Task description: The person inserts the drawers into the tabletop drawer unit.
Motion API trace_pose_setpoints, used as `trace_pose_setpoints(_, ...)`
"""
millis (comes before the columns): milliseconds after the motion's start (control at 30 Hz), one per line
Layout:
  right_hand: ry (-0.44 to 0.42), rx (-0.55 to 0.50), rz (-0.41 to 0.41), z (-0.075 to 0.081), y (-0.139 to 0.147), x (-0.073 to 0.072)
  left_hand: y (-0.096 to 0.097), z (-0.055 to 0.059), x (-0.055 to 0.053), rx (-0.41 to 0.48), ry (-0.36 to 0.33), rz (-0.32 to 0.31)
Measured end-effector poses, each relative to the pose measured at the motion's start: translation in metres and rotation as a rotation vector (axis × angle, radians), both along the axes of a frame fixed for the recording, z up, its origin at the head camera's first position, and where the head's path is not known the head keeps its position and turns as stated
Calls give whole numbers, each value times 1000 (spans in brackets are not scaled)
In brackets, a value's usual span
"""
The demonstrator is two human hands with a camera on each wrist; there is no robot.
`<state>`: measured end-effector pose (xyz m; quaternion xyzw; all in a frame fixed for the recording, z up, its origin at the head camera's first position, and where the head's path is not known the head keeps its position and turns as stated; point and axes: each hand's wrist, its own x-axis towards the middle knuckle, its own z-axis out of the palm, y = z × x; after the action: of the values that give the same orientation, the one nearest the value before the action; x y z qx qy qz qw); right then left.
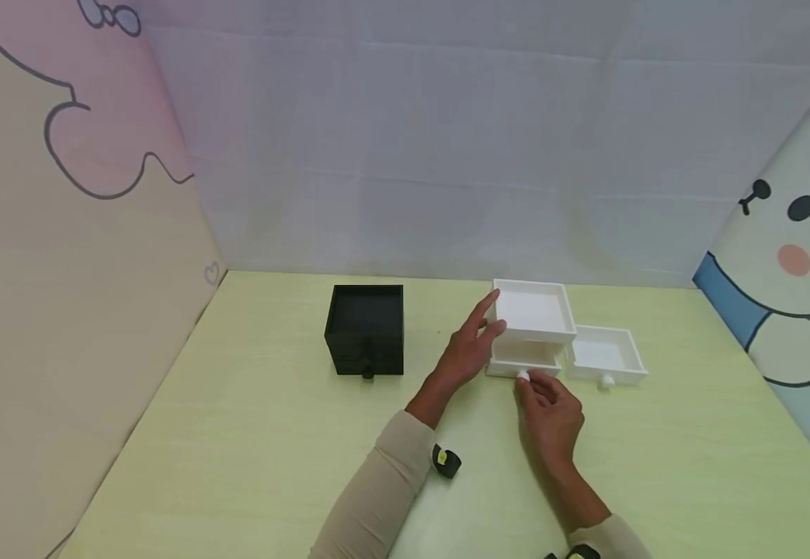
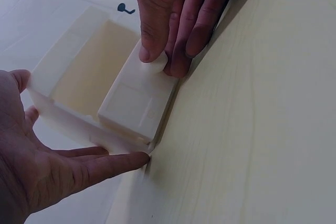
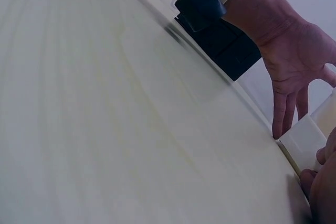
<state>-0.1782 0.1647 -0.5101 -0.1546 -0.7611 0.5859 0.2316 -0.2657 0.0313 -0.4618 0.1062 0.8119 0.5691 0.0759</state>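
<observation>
A small white drawer cabinet [image 1: 534, 308] stands toward the back of the table. Above its lower drawer [image 2: 135, 100] an opening shows. With thumb and fingers, my right hand [image 1: 553, 415] pinches the white knob [image 2: 155, 65] of that drawer. My left hand [image 1: 466, 355] lies along the cabinet's left side, fingers extended and spread, touching its wall; in the left wrist view one fingertip reaches the lower front corner. A loose white drawer [image 1: 606, 351] with a round knob lies on the table just right of the cabinet.
Left of the white cabinet stands a black drawer cabinet [image 1: 368, 330] with a black knob. The pale yellow table [image 1: 272, 466] meets a light cloth wall [image 1: 411, 155] behind, with printed cartoon panels at both sides.
</observation>
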Motion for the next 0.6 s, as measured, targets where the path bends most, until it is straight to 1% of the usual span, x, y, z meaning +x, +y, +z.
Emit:
trace_pose_setpoints(167,-28,-11,13,0,1,2,0,1,1,-5,-8,3)
trace_pose_setpoints(333,-36,-27,34,2,0,4,0,0,2,-7,4,4)
trace_pose_setpoints(600,-18,-45,100,4,-1,3,1,-1,0,-5,8,9)
